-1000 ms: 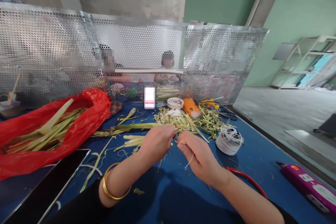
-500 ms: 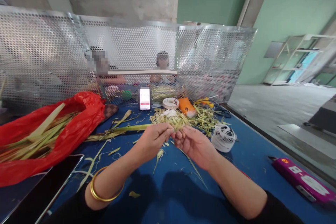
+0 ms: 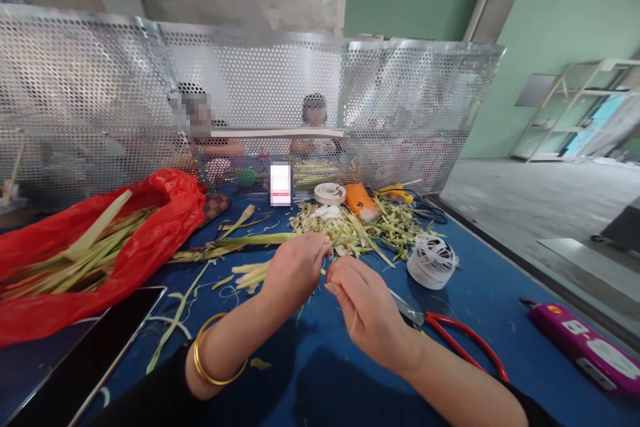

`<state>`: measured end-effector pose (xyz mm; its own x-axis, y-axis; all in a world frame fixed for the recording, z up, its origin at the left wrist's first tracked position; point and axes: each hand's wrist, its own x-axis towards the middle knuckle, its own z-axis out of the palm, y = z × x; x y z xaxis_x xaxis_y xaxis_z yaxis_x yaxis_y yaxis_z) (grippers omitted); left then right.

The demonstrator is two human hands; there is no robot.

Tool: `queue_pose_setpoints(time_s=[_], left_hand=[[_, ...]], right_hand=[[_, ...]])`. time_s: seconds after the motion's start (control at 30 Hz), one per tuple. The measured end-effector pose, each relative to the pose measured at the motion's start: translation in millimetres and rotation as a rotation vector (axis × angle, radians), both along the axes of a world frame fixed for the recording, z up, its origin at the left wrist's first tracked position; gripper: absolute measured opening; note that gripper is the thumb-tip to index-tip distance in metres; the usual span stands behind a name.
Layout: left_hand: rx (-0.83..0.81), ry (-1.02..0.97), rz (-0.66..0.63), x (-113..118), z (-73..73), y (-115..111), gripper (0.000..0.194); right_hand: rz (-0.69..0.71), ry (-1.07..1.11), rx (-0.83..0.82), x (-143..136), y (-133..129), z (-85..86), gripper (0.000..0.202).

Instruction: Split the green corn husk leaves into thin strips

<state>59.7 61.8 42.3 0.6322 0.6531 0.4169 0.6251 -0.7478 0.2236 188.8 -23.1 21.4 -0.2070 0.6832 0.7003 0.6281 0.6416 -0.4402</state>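
The left hand (image 3: 295,268) is closed, fingertips hidden, its contents unclear. The right hand (image 3: 369,310) curls tightly round a thin pale strand (image 3: 355,321), mostly concealed, above the table (image 3: 320,390). Since the previous frame, the hands have parted and red-handled scissors (image 3: 426,318), blades partly covered, have come into view.

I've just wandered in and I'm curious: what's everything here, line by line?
Perforated screen: one, silvery, behind table
People: two, beyond screen
Shelf unit: one, pale, far right
Table: one, blue
Bag: one, red, left
Plant strips: many, green-yellow, bag and table
Checkered item: one, brown, beside bag
Tablet-like slab: one, black, front left
Lit screen: one, white, back
Tape-like roll: one, white, back
Packet: one, orange, back
Tool: one, yellow, back
Strand roll: one, white, right
Scissors: one, red-handled, right
Device: one, purple, right
Bangle: one, gold, left wrist
Hands: two, left and right, centre
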Motion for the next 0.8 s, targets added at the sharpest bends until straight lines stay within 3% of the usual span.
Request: queue_pose_setpoints(time_s=[0.1, 0.2, 0.3, 0.4, 0.5, 0.6, 0.7, 0.8], left_hand=[[0.078, 0.191, -0.098, -0.3, -2.9, 1.5, 0.020], [0.069, 0.345, -0.288, -2.0, -0.7, 1.2, 0.021], [-0.116, 0.314, -0.526, -6.0, 8.5, -1.5, 0.020], [-0.387, 0.077, -0.662, -9.9, 19.2, -3.3, 0.025], [-0.543, -0.175, -0.546, -10.2, 23.0, -1.6, 0.029], [-0.658, -0.337, -0.408, -7.7, 20.4, 1.8, 0.029], [-0.714, -0.388, -0.341, -6.2, 18.6, 4.2, 0.027], [-0.650, -0.366, -0.284, -6.2, 19.3, 5.2, 0.026]], right_hand=[[0.007, 0.068, -0.098, 6.8, 1.0, 5.7, 0.018], [0.014, 0.247, -0.329, 22.6, 4.3, 17.2, 0.020], [0.142, 0.483, -0.621, 42.8, 10.0, 27.6, 0.022], [0.350, 0.848, -0.830, 54.8, 17.5, 26.2, 0.023], [0.440, 1.168, -0.844, 49.8, 25.2, 11.9, 0.020], [0.502, 1.291, -0.780, 33.8, 29.2, -3.1, 0.019], [0.454, 1.273, -0.652, 20.4, 26.4, -7.3, 0.018], [0.290, 1.070, -0.461, 15.6, 19.1, -2.0, 0.020]])
